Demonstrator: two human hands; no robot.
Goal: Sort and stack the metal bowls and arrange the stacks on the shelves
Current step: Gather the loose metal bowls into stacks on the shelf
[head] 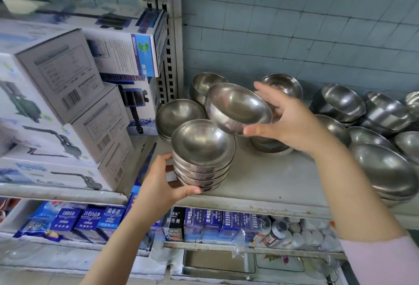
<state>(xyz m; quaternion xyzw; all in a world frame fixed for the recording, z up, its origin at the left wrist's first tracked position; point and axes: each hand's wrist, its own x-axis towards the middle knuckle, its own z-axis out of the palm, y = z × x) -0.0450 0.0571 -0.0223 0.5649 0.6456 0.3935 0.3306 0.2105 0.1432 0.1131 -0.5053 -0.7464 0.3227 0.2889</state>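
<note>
Two hands work a shelf of steel bowls. The left hand (163, 180) clasps a stack of bowls (201, 166) near its base, thumb curled under the lowest one, at the front edge of the shelf (267, 182). Whether the stack rests on the shelf or is lifted just off it cannot be told. The right hand (290, 123) holds a single bowl (238, 107), thumb beneath and fingers behind, tilted just above and to the right of the stack's open top.

The stacking step appears to be in hand, with much sorting left: loose bowls (385, 166) lie jumbled at the right, and shorter stacks (206, 85) stand at the back against the tiled wall. Next, the held bowl likely needs levelling and centring over the top bowl so it nests, while the left hand steadies the pile. Pump boxes (68, 76) fill the neighbouring bay, and blue packets (204, 223) line the shelf below.
</note>
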